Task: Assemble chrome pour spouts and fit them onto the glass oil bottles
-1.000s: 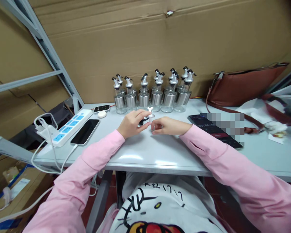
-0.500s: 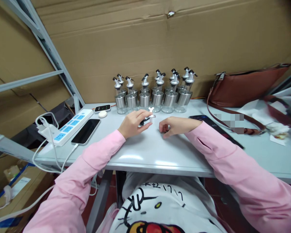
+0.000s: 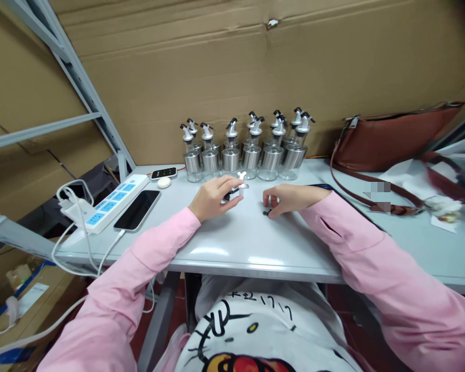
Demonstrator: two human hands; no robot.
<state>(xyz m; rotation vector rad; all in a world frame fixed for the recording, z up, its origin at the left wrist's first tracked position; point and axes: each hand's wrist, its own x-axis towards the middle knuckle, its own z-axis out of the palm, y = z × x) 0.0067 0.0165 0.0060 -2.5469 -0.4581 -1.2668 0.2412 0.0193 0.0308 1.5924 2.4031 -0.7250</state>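
Pale spout piece [image 3: 242,187]: middle of the surface [image 3: 225,243], on the near side of the bottles, in the left hand [image 3: 213,199]. Forked white top pointing up; silvery flange below. Dark parts show between thumb and fingers; their exact join to the piece is unclear.

Left grip: narrow, thumb below and fingers above, closed about the spout piece at the fingertips. Right hand [image 3: 289,198]: a little to the right, apart from the left, fingers curled down close over the surface. Small black piece [image 3: 267,212] at its thumb tip; cannot tell whether that grip holds it or only touches it.

Far side: glass bottles [image 3: 251,157] with metal sleeves, standing upright in two rows, silver spouts with black tips on top. Cardboard [image 3: 217,62] upright behind them.

Left side: small device [image 3: 164,173] with a black face and green lights; round white object [image 3: 164,182] just on its near side; dark-screened phone [image 3: 137,210], cable at its near end; white power strip [image 3: 116,201] beside it, charger [image 3: 77,209] plugged in.

Right side: dark flat device [image 3: 321,186], mostly hidden by the right arm; beyond it, brown bag [image 3: 401,139] with its strap trailing nearward.
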